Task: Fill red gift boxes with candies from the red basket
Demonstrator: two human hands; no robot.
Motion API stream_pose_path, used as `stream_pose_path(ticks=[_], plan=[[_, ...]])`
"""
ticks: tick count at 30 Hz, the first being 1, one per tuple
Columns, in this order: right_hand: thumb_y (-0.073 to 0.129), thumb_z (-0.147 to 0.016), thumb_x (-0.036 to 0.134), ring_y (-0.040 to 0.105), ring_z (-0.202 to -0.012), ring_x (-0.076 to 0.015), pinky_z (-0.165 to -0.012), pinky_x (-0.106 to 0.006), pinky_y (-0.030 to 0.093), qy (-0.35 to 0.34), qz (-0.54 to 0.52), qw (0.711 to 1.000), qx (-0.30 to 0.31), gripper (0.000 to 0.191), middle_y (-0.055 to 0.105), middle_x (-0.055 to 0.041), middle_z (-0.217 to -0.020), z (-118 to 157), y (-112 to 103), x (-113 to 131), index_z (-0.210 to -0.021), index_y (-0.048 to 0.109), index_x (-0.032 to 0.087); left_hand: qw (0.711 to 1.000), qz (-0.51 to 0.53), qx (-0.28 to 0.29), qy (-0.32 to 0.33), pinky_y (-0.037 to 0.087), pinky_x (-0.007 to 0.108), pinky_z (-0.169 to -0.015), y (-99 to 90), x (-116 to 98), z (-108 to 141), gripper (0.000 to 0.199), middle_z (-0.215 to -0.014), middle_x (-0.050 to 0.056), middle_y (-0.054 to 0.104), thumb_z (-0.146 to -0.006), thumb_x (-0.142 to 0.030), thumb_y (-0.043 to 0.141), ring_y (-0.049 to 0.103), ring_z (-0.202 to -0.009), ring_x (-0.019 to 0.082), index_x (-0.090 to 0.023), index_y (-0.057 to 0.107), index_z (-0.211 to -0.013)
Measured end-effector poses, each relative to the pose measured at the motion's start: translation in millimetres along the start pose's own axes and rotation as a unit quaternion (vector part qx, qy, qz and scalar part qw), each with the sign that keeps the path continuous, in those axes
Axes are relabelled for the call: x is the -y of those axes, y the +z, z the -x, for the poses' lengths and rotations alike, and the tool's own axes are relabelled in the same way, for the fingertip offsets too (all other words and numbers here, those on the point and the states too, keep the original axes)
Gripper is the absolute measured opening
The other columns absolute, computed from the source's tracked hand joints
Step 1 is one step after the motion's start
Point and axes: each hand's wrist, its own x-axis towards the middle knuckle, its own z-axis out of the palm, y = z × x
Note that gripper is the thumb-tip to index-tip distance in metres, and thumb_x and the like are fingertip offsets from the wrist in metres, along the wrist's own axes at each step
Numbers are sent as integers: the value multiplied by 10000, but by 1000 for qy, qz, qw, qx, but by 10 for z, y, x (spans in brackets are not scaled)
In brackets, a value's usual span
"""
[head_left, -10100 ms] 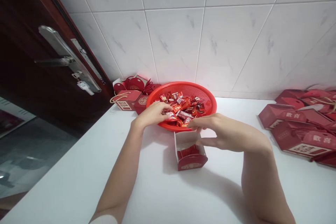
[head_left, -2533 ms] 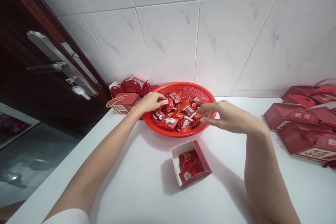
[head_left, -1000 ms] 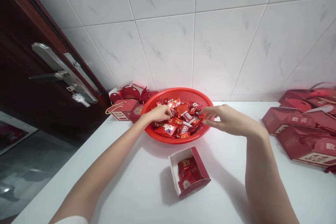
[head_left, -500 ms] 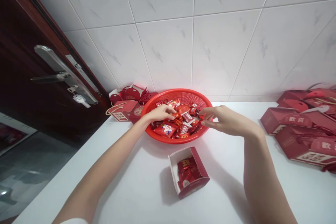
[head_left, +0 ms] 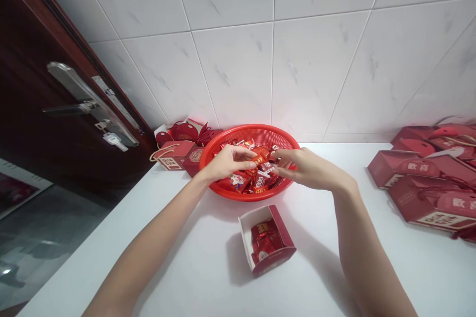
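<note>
A red plastic basket [head_left: 247, 198] with a perforated wall holds many wrapped candies [head_left: 262, 180] in red and orange. Over its middle, my left hand [head_left: 231, 161] pinches an orange-red wrapped candy [head_left: 258, 160] between thumb and fingers. My right hand [head_left: 303, 168] reaches in over the basket's right side; its thumb and curled fingers stand apart just above the candies, and I see nothing held between them. In front of the basket lies an open red paper box [head_left: 273, 262], white inside, with red wrapped packets [head_left: 265, 240] in it.
Several red gift boxes [head_left: 416, 193] are piled at the right of the white table [head_left: 186, 277]. More red boxes with cord handles [head_left: 178, 153] stand left of the basket. A tiled wall [head_left: 234, 74] rises behind; a dark door [head_left: 33, 49] is at the left.
My left hand has lifted slightly and moved right with the orange-red candy. My right hand has moved left, farther over the candies, closer to my left hand. The open box stays put.
</note>
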Motion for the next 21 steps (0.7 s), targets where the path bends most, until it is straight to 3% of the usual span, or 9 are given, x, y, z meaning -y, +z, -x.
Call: stream_pose_path(ticks=[4, 7, 10, 13, 16, 21], plan=[[527, -980, 308, 639, -733, -171, -648, -280, 423, -50, -26, 998, -38, 169, 714, -36, -819, -88, 76, 64, -875, 596, 194, 999, -19, 13, 42, 566, 339, -784, 98, -108, 109, 326, -892, 73, 771, -727, -354, 830, 704, -852, 219, -139, 763, -962], [531, -964, 258, 529, -612, -129, -612, -270, 375, -91, -39, 993, -68, 243, 636, 5, -698, -129, 121, 97, -731, 497, 199, 998, -30, -12, 57, 556, 313, -760, 163, -155, 202, 371, -885, 59, 740, -715, -357, 840, 679, -843, 198, -144, 727, -997], [559, -939, 236, 486, -600, -117, -603, -257, 366, -121, -56, 989, -67, 230, 584, 24, -665, -98, 96, 97, -723, 489, 199, 997, -33, -49, 48, 543, 289, -721, 216, -174, 374, 400, -860, 22, 683, -727, -375, 830, 646, -791, 167, -170, 659, -1025], [570, -945, 280, 498, -628, -123, -605, -251, 377, -128, -55, 989, -43, 219, 592, 13, -693, -1, -9, 88, -746, 543, 191, 994, -85, -60, 40, 527, 303, -798, 263, -199, 646, 246, -877, 18, 652, -821, -393, 748, 622, -823, 162, -188, 652, -919], [578, -958, 324, 529, -665, -131, -629, -255, 399, -134, -51, 990, 0, 204, 645, -6, -763, 105, -124, 116, -824, 631, 180, 987, -158, -4, 18, 495, 336, -923, 331, -233, 939, 233, -953, 38, 626, -885, -424, 675, 605, -929, 186, -207, 728, -818], [609, -956, 286, 595, -719, -133, -678, -250, 429, -185, -85, 971, 124, 160, 710, -22, -833, 171, -97, 292, -909, 701, 165, 970, -209, 88, -84, 528, 320, -862, 486, -277, 1261, 270, -1188, 54, 605, -922, -419, 604, 609, -1034, 223, -309, 764, -1109]])
